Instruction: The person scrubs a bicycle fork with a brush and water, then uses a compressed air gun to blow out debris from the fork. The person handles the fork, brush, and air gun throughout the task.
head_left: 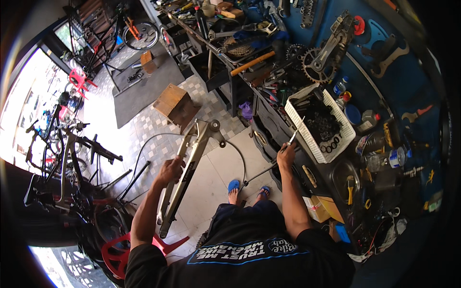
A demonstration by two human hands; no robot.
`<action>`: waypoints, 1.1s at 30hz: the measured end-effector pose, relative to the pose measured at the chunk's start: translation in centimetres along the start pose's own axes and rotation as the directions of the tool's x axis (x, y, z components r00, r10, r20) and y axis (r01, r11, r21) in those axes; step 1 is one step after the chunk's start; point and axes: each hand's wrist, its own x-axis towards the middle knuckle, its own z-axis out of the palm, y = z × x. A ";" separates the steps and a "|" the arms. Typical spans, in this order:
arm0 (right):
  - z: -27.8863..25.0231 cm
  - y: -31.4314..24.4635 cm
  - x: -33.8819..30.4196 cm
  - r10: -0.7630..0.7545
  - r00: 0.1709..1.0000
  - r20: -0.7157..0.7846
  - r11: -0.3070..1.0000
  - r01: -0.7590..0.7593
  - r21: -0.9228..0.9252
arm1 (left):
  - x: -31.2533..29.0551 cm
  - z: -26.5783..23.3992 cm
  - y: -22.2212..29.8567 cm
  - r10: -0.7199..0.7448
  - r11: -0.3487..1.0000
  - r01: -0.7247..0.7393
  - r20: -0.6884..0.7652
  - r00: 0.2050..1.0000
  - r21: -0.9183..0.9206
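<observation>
My left hand (171, 170) is wrapped round one arm of a pale gold bicycle swingarm (184, 180), held up over the floor left of my body. Its two long legs join at the far end, beside a round pivot eye. On the right, my right hand (286, 157) grips a slim tool (298, 128) with a long, pale, pointed tip aimed up and away; the fingers hide its body, so its exact kind is unclear. A grey hose (244, 165) loops behind the swingarm, and a length of it runs up toward my right hand.
A white plastic basket (292, 115) of dark chains and rings sits on the cluttered workbench at right. Bottles (342, 85) and a crankset (319, 62) are beyond it. A wooden box (171, 103) stands on the tiled floor. Bike frames (67, 158) and a red chair (113, 252) line the left.
</observation>
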 end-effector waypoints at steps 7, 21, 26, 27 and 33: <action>-2.6 -2.2 0.2 0.189 0.972 0.139 0.963 -0.156 -0.219 | 1.1 4.7 1.4 0.056 0.941 0.093 0.422 0.905 -0.325; -2.3 1.7 -3.4 0.042 0.993 0.109 0.996 -0.033 -0.087 | 2.3 11.1 5.9 0.094 0.958 0.151 0.764 0.639 -0.244; -4.1 -3.5 1.0 0.048 0.996 0.080 0.983 -0.032 -0.182 | 2.3 13.7 7.3 0.128 0.950 0.167 0.816 0.564 -0.264; -4.0 -3.9 1.6 0.068 0.994 0.084 0.979 -0.050 -0.198 | 2.3 14.3 7.7 0.128 0.954 0.153 0.814 0.566 -0.256; -1.8 0.1 0.1 0.137 0.979 0.153 0.983 -0.115 -0.146 | 2.1 17.9 9.4 0.129 0.967 0.118 0.836 0.534 -0.224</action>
